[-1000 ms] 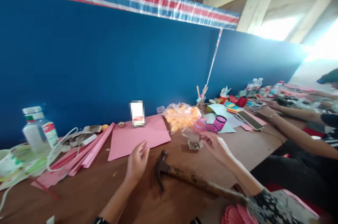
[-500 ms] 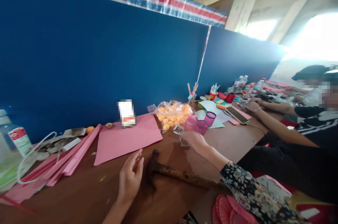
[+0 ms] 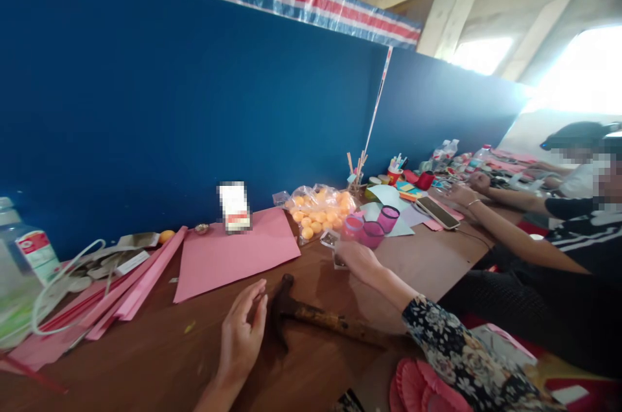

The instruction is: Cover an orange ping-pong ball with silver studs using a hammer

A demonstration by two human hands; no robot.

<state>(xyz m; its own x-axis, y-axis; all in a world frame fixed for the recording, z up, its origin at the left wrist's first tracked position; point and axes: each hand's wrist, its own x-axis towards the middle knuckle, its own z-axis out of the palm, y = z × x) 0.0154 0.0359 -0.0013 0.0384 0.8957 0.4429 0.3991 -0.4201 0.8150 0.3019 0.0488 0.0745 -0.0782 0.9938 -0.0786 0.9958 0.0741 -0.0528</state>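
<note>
My left hand (image 3: 241,331) hovers over the brown table, palm turned inward, its fingers stretched out and the thumb apart, holding nothing. Just to its right lies a claw hammer (image 3: 315,316) with a worn wooden handle. My right hand (image 3: 360,261) reaches over a small clear plastic box (image 3: 337,262); its fingertips are hidden, so I cannot tell if it grips anything. Behind that box is a clear lid-like piece (image 3: 329,240). Close by stand pink and purple mesh cups (image 3: 372,232). A pink paper sheet (image 3: 233,256) lies beyond my left hand.
A bag of orange balls (image 3: 318,208) sits by the blue partition (image 3: 194,88). Pink paper strips (image 3: 131,289), a white cable and a bottle (image 3: 19,263) are at left. A pink ruffled item (image 3: 422,386) lies in front. At right, a co-worker's hands (image 3: 464,195) work near a phone (image 3: 438,213).
The view has shifted very slightly. My left hand is nearly still, and my right hand stays over the small box. The co-worker's hands have moved a little.
</note>
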